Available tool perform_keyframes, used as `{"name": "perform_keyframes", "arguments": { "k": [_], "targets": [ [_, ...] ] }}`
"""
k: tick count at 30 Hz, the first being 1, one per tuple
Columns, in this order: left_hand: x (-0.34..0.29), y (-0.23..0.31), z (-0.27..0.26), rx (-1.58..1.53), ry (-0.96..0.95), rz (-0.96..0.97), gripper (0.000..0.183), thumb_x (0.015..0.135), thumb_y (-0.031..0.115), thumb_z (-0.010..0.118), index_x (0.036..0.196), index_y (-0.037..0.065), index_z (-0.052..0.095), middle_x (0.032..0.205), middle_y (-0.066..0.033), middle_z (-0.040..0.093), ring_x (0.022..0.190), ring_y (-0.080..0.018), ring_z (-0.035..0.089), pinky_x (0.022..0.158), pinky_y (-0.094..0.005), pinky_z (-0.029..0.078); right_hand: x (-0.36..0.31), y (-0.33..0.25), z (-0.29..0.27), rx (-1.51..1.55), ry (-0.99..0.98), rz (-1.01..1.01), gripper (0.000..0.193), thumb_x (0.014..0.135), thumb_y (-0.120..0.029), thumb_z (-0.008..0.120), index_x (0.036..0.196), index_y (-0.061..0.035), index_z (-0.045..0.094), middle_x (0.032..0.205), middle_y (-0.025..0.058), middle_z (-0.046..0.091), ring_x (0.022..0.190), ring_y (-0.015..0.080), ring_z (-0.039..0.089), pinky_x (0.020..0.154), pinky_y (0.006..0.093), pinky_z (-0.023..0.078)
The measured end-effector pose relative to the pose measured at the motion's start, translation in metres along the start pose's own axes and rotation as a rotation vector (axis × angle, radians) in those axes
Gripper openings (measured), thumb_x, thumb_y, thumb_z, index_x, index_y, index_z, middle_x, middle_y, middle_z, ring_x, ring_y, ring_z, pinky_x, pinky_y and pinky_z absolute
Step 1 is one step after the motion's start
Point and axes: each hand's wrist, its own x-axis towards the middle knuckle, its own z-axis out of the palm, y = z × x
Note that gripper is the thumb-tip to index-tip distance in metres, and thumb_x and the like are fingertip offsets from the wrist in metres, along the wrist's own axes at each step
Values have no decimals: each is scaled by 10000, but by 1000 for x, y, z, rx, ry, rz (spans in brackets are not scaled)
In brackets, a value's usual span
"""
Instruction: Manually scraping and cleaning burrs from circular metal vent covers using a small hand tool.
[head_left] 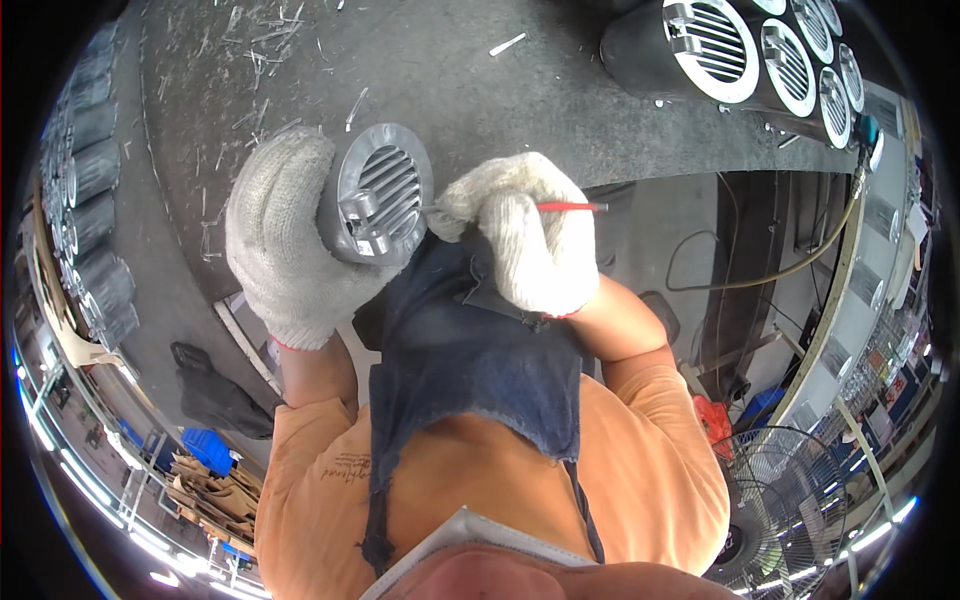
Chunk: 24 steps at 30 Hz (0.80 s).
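Lining far left bench edge: row of grey cylinders. Left hand wrapped around grey round louvred metal vent, above dark mat. Right hand pinching red-handled thin tool, tip touching vent rim. Finished vents stacked upper right.

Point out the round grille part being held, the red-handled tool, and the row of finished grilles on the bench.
Round grille part (385, 195), head view: slatted face.
Red-handled tool (570, 207), head view: red handle.
Row of finished grilles (715, 45), head view: nearest grille's face.
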Motion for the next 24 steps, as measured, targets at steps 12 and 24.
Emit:
{"name": "perform_keyframes", "arguments": {
  "k": [12,24],
  "targets": [
    [-1,-3,5,-84,55,62,774,582,359,1051,1226,39,764,1227,-147,777,1142,-384,761,1049,-511,607,8,4,-17,-195,-67,-117,200,1090,-43,575,996,31,735,919,213,774,788,295,754,746,394,631],
    [4,-3,5,-62,62,137,697,618,351,1048,1179,35,782,1140,-155,779,1113,-413,757,1025,-502,598,28,-7,4,-1139,-191,-568,228,859,11,792,1076,-57,792,907,77,788,795,274,783,726,385,618]
  ]
}}
